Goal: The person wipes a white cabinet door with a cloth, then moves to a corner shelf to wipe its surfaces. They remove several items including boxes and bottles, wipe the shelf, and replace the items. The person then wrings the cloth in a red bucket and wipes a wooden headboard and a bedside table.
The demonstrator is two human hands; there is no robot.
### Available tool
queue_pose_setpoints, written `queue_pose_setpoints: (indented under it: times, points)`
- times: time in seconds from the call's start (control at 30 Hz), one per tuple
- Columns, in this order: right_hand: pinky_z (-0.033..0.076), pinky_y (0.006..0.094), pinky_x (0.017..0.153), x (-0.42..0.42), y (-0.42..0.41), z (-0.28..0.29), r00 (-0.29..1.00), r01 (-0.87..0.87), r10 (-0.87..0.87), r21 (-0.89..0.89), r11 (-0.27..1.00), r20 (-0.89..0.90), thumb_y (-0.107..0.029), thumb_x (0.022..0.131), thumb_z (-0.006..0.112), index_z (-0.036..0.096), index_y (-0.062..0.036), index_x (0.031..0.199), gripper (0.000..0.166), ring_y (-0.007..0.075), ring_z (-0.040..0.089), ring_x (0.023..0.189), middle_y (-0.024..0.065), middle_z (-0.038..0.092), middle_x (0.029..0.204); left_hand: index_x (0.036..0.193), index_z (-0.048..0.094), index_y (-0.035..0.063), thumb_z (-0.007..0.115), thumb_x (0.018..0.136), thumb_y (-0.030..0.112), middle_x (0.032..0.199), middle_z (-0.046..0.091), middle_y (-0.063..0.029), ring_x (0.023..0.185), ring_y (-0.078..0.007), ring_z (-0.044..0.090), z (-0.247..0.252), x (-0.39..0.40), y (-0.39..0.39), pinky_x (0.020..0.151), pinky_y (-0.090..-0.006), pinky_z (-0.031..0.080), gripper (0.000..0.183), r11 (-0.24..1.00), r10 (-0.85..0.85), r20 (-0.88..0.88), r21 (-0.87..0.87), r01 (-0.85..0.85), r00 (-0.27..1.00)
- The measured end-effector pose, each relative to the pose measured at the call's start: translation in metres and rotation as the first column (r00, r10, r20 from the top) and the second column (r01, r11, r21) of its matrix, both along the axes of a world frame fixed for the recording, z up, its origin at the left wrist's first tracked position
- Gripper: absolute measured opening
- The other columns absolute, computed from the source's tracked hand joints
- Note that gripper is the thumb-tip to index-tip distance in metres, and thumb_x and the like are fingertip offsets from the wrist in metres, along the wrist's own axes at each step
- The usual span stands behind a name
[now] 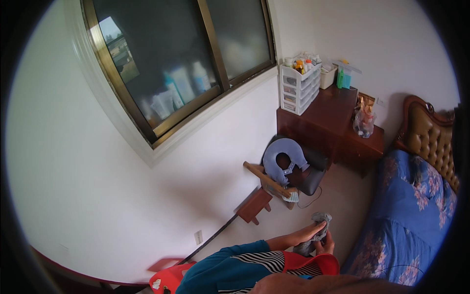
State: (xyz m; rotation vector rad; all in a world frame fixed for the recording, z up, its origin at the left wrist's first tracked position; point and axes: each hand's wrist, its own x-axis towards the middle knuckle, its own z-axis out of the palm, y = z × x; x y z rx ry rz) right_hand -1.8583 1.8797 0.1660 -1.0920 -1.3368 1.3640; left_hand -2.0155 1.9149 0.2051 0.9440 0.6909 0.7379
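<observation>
Both of my hands hold a bunched grey cloth (323, 218) that looks knitted, above the floor between the wall and the bed. My left hand (314, 231) reaches in from the left and grips its upper part, thumb on top. Just below, my right hand (325, 245) has its fingers closed on the lower part. More of the cloth hangs down by the wrists, partly hidden by the left hand and a red sleeve or garment edge. A blue sleeve (235, 257) covers the left arm.
Ahead stands a dark chair (317, 176) bearing a blue neck pillow (273, 154), beside a wooden stool (255, 205). A brown desk (312, 117) holds a white drawer unit (301, 88). A bed (400, 213) lies right; a red plastic chair (170, 277) stands lower left.
</observation>
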Motion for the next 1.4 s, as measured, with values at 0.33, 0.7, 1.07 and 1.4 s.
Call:
queue_pose_setpoints:
  times: [0.33,0.7,1.07,1.4]
  points:
    - [0.041,0.0426,0.099,0.001,0.112,0.013,0.624,-0.453,0.016,-0.345,0.822,-0.781,-0.048,0.09,0.037,0.046,-0.0076,0.131,0.058,0.0289,0.052,0.115,0.0117,0.054,0.127,0.123,0.051,-0.003,0.059,0.091,0.032,0.1,0.064,-0.0188,0.084,-0.0214,0.062,0.015,-0.035,0.05,0.076,-0.0318,0.047,0.048,0.809,0.392,-0.367,0.574,-0.126,0.843]
    - [0.036,0.0472,0.103,-0.115,0.201,0.036,0.658,-0.353,-0.124,-0.449,0.821,-0.743,-0.053,0.088,0.032,0.04,-0.0101,0.138,0.066,0.0332,0.047,0.121,0.0129,0.048,0.135,0.117,0.059,0.007,0.063,0.088,0.024,0.09,0.068,-0.011,0.08,-0.0204,0.067,0.027,-0.18,0.116,0.072,-0.0304,0.051,0.033,0.768,0.491,-0.382,0.614,-0.182,0.783]
    - [0.037,0.0466,0.103,-0.228,0.239,0.055,0.844,-0.179,-0.034,-0.341,0.923,-0.536,-0.051,0.089,0.033,0.039,-0.0075,0.138,0.066,0.0325,0.048,0.121,0.0141,0.048,0.134,0.103,0.059,0.0034,0.06,0.085,0.014,0.09,0.065,-0.0164,0.083,-0.0323,0.064,0.012,-0.313,0.187,0.069,-0.0387,0.049,0.021,0.659,0.536,-0.306,0.734,-0.163,0.787]
    - [0.038,0.0453,0.104,-0.289,0.303,0.135,0.764,-0.29,0.258,0.043,0.956,-0.591,-0.043,0.091,0.033,0.037,-0.0008,0.137,0.062,0.0313,0.048,0.121,0.0159,0.047,0.135,0.104,0.059,0.0029,0.059,0.085,0.02,0.086,0.065,-0.0151,0.08,-0.0322,0.063,0.018,-0.352,0.201,0.07,-0.0389,0.049,0.025,0.743,0.43,-0.362,0.663,-0.095,0.827]
